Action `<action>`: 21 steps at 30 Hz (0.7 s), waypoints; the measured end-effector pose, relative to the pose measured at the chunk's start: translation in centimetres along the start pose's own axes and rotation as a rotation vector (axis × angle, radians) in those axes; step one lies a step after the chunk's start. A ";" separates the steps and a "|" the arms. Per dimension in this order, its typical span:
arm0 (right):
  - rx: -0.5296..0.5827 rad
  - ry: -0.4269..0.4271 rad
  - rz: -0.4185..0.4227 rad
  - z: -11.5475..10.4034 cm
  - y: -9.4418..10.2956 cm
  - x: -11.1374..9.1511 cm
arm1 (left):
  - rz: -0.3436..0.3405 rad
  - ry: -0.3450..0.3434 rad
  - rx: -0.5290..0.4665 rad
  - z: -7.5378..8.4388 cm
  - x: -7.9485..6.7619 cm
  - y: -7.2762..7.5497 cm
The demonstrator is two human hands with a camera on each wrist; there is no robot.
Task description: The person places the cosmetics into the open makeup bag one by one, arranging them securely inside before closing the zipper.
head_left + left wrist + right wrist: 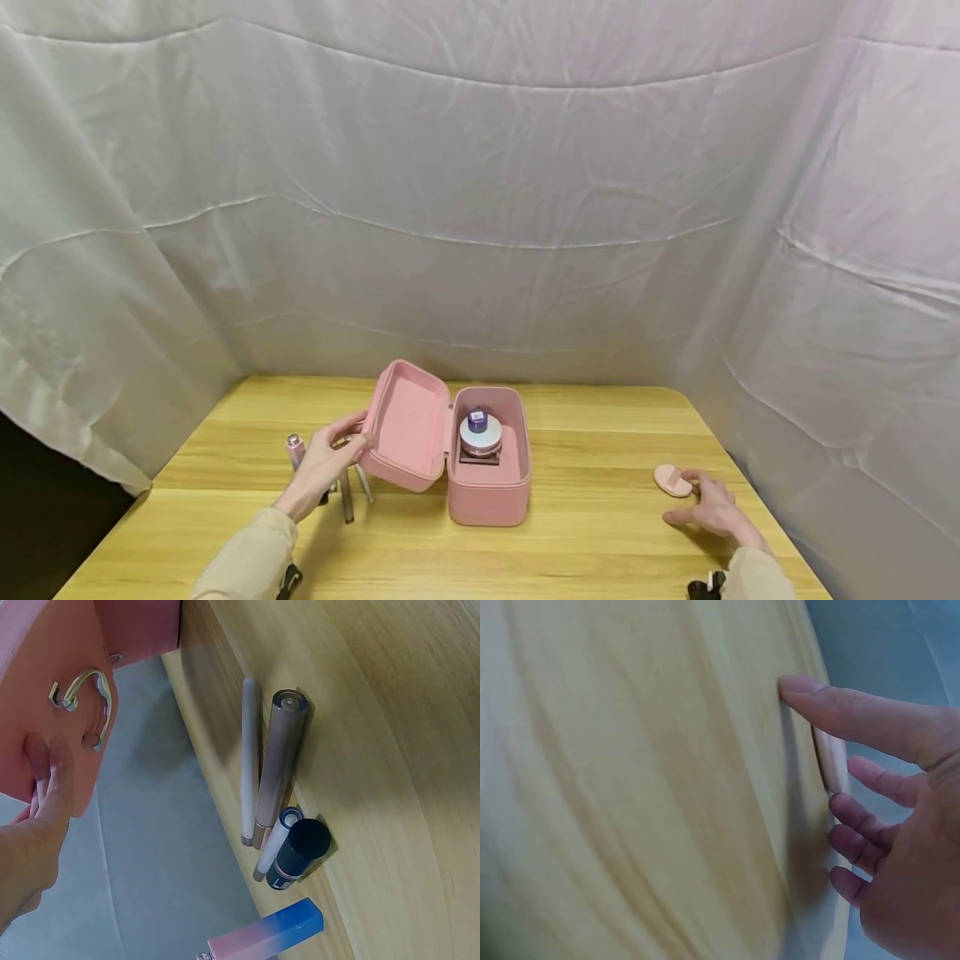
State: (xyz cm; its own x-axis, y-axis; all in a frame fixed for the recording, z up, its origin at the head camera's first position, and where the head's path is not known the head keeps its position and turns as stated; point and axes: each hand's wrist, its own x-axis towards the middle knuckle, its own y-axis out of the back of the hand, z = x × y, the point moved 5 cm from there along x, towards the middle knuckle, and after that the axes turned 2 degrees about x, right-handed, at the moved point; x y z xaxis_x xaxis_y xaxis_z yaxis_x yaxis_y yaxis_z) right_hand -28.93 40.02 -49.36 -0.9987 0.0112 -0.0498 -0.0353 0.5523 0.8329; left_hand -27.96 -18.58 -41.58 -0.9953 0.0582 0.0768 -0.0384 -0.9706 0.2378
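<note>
A pink cosmetic case point(489, 505) stands at the middle of the table, its lid point(408, 421) swung out to the left. My left hand point(322, 460) holds the lid's left edge, thumb at the rim and fingers on the outside, below the metal handle point(105, 697). Inside the case, a small purple jar point(477, 419) sits on a round white-topped container point(482, 439), above a dark flat compact point(480, 459). On the right, a beige powder puff point(672, 481) lies beside my right hand point(714, 507), whose thumb and fingers are spread around its near side.
Left of the lid are several slim cosmetic tubes, among them a brown one point(281, 757) and a pale one point(250, 757). By them are a black-capped bottle point(304, 847) and a pink-and-blue tube point(266, 930). Grey cloth point(480, 292) hangs behind the wooden table point(592, 533).
</note>
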 end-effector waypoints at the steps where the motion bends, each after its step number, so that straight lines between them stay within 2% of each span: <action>1: -0.006 0.000 0.010 0.0 0.0 0.1 | -0.001 0.001 0.000 0.0 0.0 0.0; 9: 0.044 -0.007 0.116 0.0 0.3 0.9 | 0.001 0.003 -0.001 0.0 0.1 0.0; 13: 0.080 -0.057 0.126 0.2 0.3 1.4 | 0.001 0.005 -0.002 -0.1 0.1 0.0; 16: 0.072 -0.092 0.149 0.4 0.4 1.6 | 0.001 0.005 -0.005 -0.1 0.1 0.0; 21: 0.031 -0.094 0.207 0.6 0.4 1.7 | -0.003 0.004 -0.008 -0.1 0.1 0.0</action>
State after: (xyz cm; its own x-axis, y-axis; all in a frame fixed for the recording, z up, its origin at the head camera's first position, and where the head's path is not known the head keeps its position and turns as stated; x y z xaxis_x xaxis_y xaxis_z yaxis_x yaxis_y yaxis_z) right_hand -30.65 40.75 -49.38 -0.9767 0.2040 0.0674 0.1721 0.5556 0.8134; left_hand -28.05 -18.62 -41.69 -0.9956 0.0603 0.0721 -0.0422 -0.9722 0.2304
